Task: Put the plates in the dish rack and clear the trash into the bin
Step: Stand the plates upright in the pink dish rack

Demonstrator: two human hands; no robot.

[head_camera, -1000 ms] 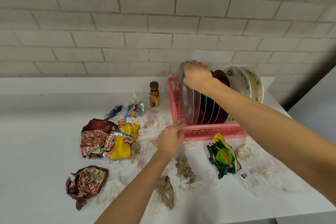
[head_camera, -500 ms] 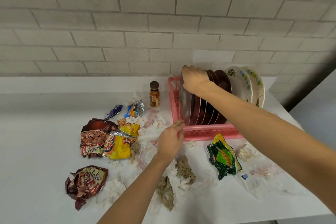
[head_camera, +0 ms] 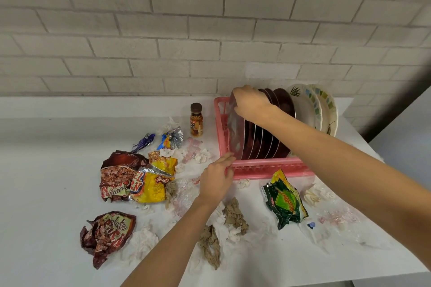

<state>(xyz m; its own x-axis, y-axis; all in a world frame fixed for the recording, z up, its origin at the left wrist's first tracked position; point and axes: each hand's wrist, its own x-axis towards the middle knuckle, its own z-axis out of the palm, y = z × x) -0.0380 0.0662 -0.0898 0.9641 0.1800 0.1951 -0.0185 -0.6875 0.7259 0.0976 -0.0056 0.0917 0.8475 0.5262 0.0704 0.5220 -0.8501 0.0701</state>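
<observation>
A pink dish rack [head_camera: 263,166] stands on the white counter [head_camera: 46,170] against the brick wall. Several dark plates stand upright in it, with patterned white plates [head_camera: 310,109] at its far end. My right hand [head_camera: 253,103] grips the top rim of the leftmost dark plate [head_camera: 236,133], which stands at the rack's left end. My left hand [head_camera: 217,179] rests its fingers on the rack's front left corner. Crumpled snack wrappers lie left of the rack: a dark red one [head_camera: 116,170], a yellow one [head_camera: 154,184], another red one [head_camera: 107,235]. A green wrapper [head_camera: 284,202] lies in front of the rack.
A small brown bottle [head_camera: 196,120] stands just left of the rack. Crumpled white tissues [head_camera: 142,242], brown paper scraps [head_camera: 234,214] and clear plastic film [head_camera: 338,223] litter the counter front. A purple wrapper [head_camera: 144,141] and a silver one [head_camera: 171,138] lie further back. No bin is in view.
My right hand has stayed on the rim of the leftmost plate, which now stands more upright in the rack. My left hand stays at the rack's corner.
</observation>
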